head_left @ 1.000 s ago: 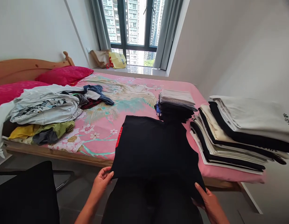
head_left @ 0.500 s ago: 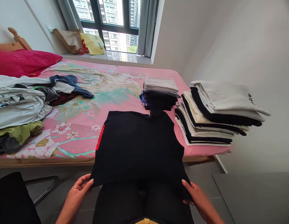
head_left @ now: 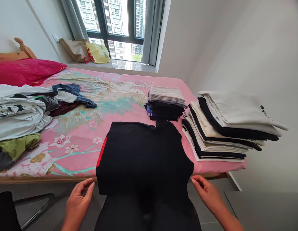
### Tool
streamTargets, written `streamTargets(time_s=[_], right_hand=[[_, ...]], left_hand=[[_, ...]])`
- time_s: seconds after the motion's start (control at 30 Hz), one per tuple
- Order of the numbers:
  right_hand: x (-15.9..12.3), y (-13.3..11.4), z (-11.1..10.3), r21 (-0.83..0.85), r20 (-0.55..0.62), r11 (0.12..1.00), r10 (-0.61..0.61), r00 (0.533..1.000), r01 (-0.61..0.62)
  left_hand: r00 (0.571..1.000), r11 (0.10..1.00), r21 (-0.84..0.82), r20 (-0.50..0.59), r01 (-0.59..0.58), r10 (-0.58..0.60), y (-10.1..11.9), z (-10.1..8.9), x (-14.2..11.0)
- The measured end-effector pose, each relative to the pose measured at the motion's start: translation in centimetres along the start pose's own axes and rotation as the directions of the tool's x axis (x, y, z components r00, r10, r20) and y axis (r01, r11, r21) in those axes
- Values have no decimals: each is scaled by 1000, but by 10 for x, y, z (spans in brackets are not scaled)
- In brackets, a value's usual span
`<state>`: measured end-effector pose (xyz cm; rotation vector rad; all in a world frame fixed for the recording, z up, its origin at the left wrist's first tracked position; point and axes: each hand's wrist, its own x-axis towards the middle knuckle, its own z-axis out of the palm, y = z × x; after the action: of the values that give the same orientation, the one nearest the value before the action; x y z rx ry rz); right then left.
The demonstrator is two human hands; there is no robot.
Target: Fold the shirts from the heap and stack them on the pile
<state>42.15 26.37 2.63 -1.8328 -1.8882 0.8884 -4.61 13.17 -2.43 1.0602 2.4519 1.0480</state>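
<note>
So the black T-shirt point(head_left: 141, 154) with a red side stripe lies flat on the pink bedsheet point(head_left: 129, 83), its lower part hanging off the bed edge point(head_left: 47, 179). Left hand point(head_left: 78, 203) and right hand point(head_left: 208, 195) sit just beside it, fingers open, gripping nothing. Folded stacks point(head_left: 223, 128) sit off to the right.

You have a bed point(head_left: 124, 84) with a pink sheet with flowers on it. A red pillow point(head_left: 26, 72) lies at the far left. A messy heap of clothes point(head_left: 19, 115) sits on the left. A small folded stack point(head_left: 166, 102) sits at the far side, and a big folded stack point(head_left: 225, 125) sits on the right. A brown bag point(head_left: 75, 49) and a yellow bag point(head_left: 97, 53) sit by the window point(head_left: 115, 29).
</note>
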Motion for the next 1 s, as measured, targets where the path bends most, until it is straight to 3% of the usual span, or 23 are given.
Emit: streamTargets(time_s=[0.07, 0.13, 0.23, 0.33, 0.43, 0.5, 0.63, 0.73, 0.87, 1.0], right_hand=[[31, -37, -2, 39, -7, 990, -133, 991, 134], [69, -66, 0, 68, -22, 974, -217, 976, 218], [139, -93, 2, 115, -108, 964, -227, 968, 239], [207, -115, 0, 279, -101, 951, -108, 989, 133], [260, -136, -1, 430, 68, 898, 68, 995, -90], [286, -147, 3, 451, 146, 874, 124, 982, -178], [322, -153, 19, 407, 215, 863, 228, 950, -299], [338, -143, 33, 417, 186, 838, 301, 935, -353], [345, -122, 47, 570, -18, 787, 302, 953, -238], [331, -111, 57, 634, -284, 771, 303, 910, -59]], left_hand=[[980, 980, -21, 6, -197, 197, 33, 6, 21], [928, 929, -57, 41, -367, 369, 65, 17, 48], [862, 868, -37, 102, -496, 497, 99, 32, 93], [838, 845, 43, 159, -533, 521, 113, 47, 143], [830, 826, 121, 191, -550, 524, 116, 61, 196], [830, 813, 185, 216, -552, 514, 118, 72, 229], [870, 799, 356, 288, -485, 400, 123, 95, 285], [902, 811, 415, 309, -412, 301, 123, 110, 309], [927, 843, 415, 297, -341, 229, 117, 123, 321], [956, 883, 394, 239, -254, 168, 115, 128, 324]])
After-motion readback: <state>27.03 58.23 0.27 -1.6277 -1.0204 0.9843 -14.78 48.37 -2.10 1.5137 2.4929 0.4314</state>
